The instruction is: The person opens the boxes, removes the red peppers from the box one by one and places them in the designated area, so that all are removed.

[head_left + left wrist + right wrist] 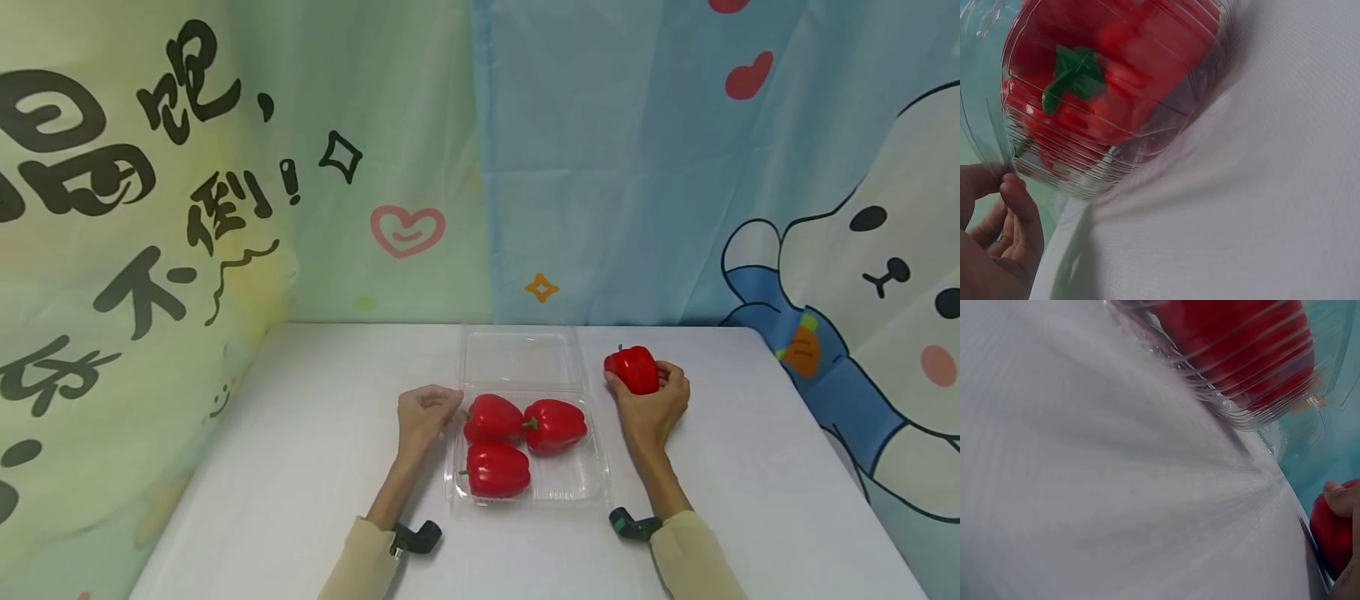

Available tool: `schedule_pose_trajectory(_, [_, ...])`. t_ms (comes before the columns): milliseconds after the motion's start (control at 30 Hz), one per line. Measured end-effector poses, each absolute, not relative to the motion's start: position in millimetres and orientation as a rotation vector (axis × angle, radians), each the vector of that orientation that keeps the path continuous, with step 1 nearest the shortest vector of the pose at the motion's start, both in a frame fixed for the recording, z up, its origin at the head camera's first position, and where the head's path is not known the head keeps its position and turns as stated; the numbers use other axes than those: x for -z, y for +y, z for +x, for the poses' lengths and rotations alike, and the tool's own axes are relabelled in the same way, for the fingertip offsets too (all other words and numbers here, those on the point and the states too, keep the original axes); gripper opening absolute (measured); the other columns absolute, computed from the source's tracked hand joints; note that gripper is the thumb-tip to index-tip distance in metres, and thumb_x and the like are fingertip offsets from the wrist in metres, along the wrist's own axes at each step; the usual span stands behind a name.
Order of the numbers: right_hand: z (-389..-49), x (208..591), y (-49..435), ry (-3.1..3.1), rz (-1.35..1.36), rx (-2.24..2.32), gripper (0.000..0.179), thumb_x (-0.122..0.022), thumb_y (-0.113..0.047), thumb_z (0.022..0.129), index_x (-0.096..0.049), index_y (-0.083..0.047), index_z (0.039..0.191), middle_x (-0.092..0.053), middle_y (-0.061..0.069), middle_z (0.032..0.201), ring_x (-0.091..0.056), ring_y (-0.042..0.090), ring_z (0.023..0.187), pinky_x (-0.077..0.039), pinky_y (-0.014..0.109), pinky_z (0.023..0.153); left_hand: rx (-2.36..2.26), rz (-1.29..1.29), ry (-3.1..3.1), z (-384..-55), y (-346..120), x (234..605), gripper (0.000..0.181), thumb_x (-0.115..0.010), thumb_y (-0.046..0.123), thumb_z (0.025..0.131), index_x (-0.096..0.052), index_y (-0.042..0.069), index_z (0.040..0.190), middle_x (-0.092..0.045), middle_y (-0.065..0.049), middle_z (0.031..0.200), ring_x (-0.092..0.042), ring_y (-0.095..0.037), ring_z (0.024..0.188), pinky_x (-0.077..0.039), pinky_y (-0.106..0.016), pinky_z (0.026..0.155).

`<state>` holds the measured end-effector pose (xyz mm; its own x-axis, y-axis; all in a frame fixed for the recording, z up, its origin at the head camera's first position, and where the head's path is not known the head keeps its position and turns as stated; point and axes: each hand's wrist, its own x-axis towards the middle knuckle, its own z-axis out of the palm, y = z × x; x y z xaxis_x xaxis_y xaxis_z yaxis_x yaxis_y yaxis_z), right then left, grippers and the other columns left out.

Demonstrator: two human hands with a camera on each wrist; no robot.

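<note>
A clear plastic clamshell box [573, 483] sits on the table, its lid [519, 358] folded back toward the curtain. Three red bell peppers lie inside: one at the back left [492, 418], one at the back right [555, 426], one at the front left [498, 470]. My left hand [422, 419] pinches the rim of the box at its left side, thumb and fingertip meeting there in the left wrist view. To the right of the box, my right hand [657, 408] grips another red bell pepper [632, 369] with its green stem toward the back.
White cloth covers the table [750, 467], which ends at a printed curtain [600, 167] behind it. Each wrist wears a small dark camera, one on the left [417, 537] and one on the right [634, 525].
</note>
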<state>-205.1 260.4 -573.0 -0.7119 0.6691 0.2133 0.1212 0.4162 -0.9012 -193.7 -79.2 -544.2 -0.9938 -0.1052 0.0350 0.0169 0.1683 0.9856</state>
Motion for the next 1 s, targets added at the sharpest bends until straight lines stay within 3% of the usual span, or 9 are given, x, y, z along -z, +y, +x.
schedule_pose_trajectory(1000, [-197.6, 566.2, 257.5, -2.167, -0.703, -1.275, 0.094, -0.093, -0.023, 0.085, -0.04, -0.011, 0.162, -0.047, 0.014, 0.165, -0.042, 0.033, 0.153, -0.051, 0.064, 0.117, 1.961, 0.086, -2.324, -195.0, -79.9, 544.8, 0.015, -0.079, 0.01, 0.096, -0.081, -0.005, 0.093, -0.078, -0.021, 0.077, -0.063, -0.012, 0.057, -0.05, -0.022, 0.053])
